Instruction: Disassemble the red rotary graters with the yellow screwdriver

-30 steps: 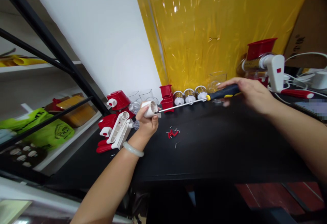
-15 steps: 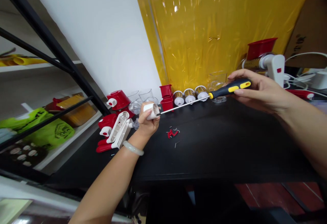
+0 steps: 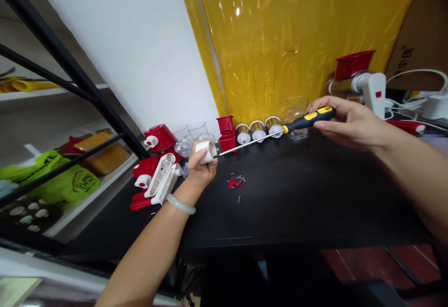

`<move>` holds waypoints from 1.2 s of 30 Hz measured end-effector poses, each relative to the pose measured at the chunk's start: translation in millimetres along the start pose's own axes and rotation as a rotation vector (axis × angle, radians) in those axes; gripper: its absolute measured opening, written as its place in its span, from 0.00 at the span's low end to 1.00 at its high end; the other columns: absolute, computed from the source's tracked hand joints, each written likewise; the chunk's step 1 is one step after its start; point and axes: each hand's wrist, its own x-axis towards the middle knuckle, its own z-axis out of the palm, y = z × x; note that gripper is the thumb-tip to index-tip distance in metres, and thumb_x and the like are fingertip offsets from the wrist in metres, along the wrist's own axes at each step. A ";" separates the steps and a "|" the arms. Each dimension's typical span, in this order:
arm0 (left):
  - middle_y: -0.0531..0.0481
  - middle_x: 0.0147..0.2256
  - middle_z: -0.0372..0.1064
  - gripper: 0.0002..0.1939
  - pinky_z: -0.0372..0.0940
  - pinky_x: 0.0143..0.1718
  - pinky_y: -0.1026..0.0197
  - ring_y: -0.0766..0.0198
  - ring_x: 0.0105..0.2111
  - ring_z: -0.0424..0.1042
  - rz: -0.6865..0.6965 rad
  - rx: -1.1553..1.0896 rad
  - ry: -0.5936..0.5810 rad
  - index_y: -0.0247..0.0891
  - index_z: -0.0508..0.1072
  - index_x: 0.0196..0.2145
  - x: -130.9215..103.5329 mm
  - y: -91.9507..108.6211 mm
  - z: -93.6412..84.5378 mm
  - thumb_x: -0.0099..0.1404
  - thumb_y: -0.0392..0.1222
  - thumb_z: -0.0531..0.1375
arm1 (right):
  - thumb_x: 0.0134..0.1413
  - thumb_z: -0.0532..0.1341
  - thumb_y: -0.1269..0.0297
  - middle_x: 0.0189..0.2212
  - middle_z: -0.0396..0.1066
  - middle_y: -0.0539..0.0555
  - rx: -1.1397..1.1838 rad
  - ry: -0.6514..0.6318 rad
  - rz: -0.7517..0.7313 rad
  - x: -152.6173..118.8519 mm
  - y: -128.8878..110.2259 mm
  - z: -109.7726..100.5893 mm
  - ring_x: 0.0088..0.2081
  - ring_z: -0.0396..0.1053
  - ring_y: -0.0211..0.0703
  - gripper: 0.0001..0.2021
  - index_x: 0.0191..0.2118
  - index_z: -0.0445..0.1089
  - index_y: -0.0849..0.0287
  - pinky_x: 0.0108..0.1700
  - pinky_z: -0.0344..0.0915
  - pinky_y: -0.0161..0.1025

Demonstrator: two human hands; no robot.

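My left hand [image 3: 202, 167] is closed around a small white plastic cylinder [image 3: 206, 151], its hollow end turned to the right. In my right hand [image 3: 345, 122] is a long screwdriver [image 3: 310, 119] with a black and yellow handle, gripped between thumb and fingers. The thin metal shaft points left and down, and its tip reaches the open end of the cylinder. Whether the tip sits on a screw inside cannot be seen. Below the shaft, small red parts [image 3: 235, 183] and several loose screws [image 3: 239, 198] lie on the black table [image 3: 290, 204].
Red and white grater housings [image 3: 161, 138] and white crank arms [image 3: 161, 176] lie at the left. Along the back stand red hoppers [image 3: 227, 134], metal grater drums [image 3: 258, 130] and clear plastic parts. An assembled grater [image 3: 373, 90] stands back right. A black shelf frame [image 3: 80, 78] borders the left.
The screwdriver handle has turned a little and my right hand has shifted slightly left. The tip stays at the cylinder's open end. The whole view has shifted slightly.
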 end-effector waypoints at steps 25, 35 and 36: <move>0.48 0.44 0.67 0.27 0.71 0.39 0.54 0.64 0.34 0.72 0.023 0.068 0.007 0.53 0.52 0.62 11.0 1.8 -7.7 0.71 0.42 0.59 | 0.57 0.47 0.28 0.19 0.66 0.52 -0.352 -0.040 0.089 -0.7 11.1 11.8 0.20 0.63 0.40 0.35 0.32 0.72 0.57 0.25 0.63 0.40; 0.45 0.48 0.66 0.28 0.72 0.37 0.54 0.63 0.36 0.73 0.001 0.049 -0.020 0.52 0.53 0.61 -3.5 -14.0 -9.9 0.69 0.42 0.61 | 0.39 0.77 0.59 0.37 0.71 0.45 0.186 0.147 0.005 -1.9 2.3 19.5 0.37 0.72 0.39 0.28 0.47 0.66 0.40 0.39 0.70 0.36; 0.45 0.48 0.66 0.28 0.72 0.37 0.54 0.63 0.36 0.73 0.006 0.045 -0.013 0.52 0.53 0.61 -3.2 -14.1 -9.5 0.69 0.42 0.60 | 0.36 0.78 0.58 0.37 0.71 0.45 0.224 0.136 0.011 -1.8 3.6 19.0 0.38 0.73 0.39 0.30 0.47 0.66 0.41 0.40 0.71 0.36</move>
